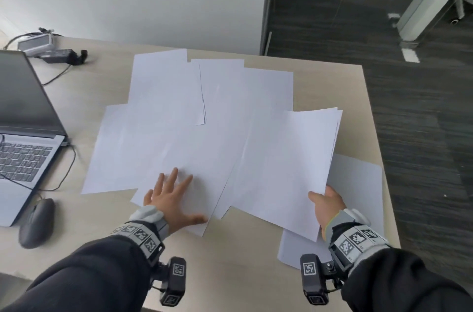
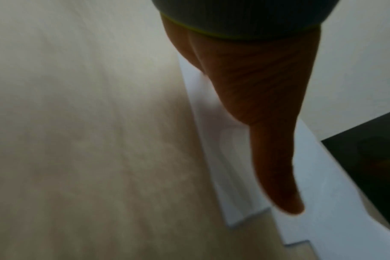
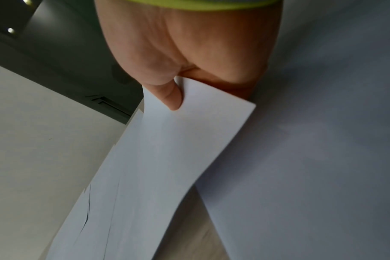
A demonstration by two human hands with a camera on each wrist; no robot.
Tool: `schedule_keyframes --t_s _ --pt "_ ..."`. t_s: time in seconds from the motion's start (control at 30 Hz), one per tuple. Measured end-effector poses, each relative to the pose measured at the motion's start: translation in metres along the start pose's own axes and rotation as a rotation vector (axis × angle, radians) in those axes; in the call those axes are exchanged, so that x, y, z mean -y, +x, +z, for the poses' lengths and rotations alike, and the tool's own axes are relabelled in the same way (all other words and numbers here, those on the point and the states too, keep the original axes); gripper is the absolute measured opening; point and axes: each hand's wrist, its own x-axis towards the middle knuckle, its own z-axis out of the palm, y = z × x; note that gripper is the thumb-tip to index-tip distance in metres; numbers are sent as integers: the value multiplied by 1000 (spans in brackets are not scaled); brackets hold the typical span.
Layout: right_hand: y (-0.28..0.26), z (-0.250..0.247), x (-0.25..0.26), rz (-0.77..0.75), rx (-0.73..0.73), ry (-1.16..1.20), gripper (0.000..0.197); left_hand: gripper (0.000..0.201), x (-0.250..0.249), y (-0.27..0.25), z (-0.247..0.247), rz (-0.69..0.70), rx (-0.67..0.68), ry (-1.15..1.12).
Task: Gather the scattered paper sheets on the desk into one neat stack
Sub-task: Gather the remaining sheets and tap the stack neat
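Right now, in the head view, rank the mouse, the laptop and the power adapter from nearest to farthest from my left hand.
From the left hand, which presses flat on the paper sheets:
1. Mouse, left of the hand, near the desk's front edge.
2. Laptop, farther left and back.
3. Power adapter, at the far left corner by the wall.

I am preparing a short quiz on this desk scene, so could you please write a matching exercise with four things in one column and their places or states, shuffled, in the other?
Things:
1. left hand
2. right hand
3. laptop
4. mouse

States or places:
A. open, at the desk's left edge
B. pinching a bundle of sheets
C. pressed flat, fingers spread, on a sheet
D. dark, lying near the laptop's front corner

Pairs: 1-C, 2-B, 3-A, 4-D
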Motion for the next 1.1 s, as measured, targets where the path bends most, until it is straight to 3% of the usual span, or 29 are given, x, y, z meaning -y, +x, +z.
schedule_keyframes --t_s 0.13,0.27,0.4,0.53,0.6,0.77,0.93,1.0,1.1 --pt "4 -3 -5 -20 -11 -3 27 131 12 -7 6 24 47 34" --pt "3 -8 -6 -14 -2 3 27 114 7 -5 1 -15 12 -20" --pt "-1 -11 -5 -10 17 37 24 85 3 2 -4 -51 -114 -156" --pt "-7 -6 -2 -42 59 49 26 84 -23 11 -5 -16 -240 -418" --pt "-11 1 1 -62 80 53 25 81 -46 8 -8 51 -252 -447" --pt "-22 18 8 -89 153 49 13 101 -113 -7 -19 244 -3 -223" --pt "-29 27 13 -48 156 10 55 101 -145 -6 -2 341 210 14" --pt "-25 27 7 -32 159 -7 47 99 -150 -5 7 398 224 41" --pt "-17 21 1 -12 145 -21 18 90 -144 1 10 432 163 -38"
